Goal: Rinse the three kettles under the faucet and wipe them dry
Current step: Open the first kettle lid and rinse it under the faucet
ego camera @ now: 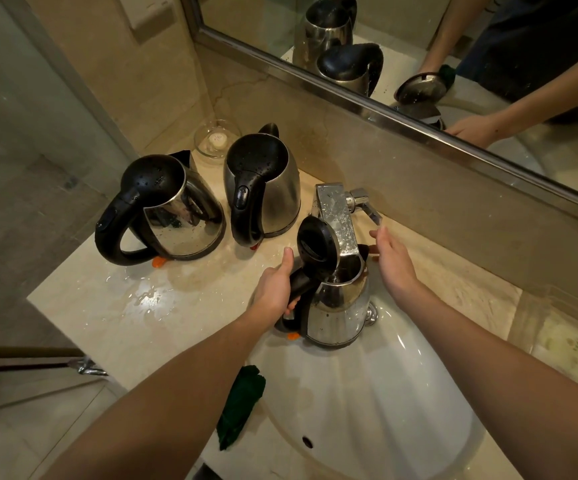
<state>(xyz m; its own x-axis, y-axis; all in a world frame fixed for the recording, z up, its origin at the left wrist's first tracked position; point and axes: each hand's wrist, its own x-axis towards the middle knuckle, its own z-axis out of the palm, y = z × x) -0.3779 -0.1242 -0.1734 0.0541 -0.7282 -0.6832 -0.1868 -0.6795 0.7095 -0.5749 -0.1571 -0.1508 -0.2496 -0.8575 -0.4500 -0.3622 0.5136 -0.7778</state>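
Observation:
Three steel kettles with black handles are in view. My left hand [275,289] grips the handle of one kettle [338,308], held over the white sink [384,393] with its lid flipped open under the chrome faucet [336,216]. My right hand [393,259] hovers open just below the faucet lever [367,206], fingers extended, holding nothing. Two other kettles stand on the wet counter to the left, one far left [173,213] and one beside it [263,181], both with lids closed and beaded with drops. A dark green cloth [241,403] lies on the sink's front left rim.
The beige stone counter [125,306] has puddles in front of the kettles. A small glass dish [216,138] sits in the back corner. A mirror [419,64] runs along the wall behind. A glass partition stands at the left.

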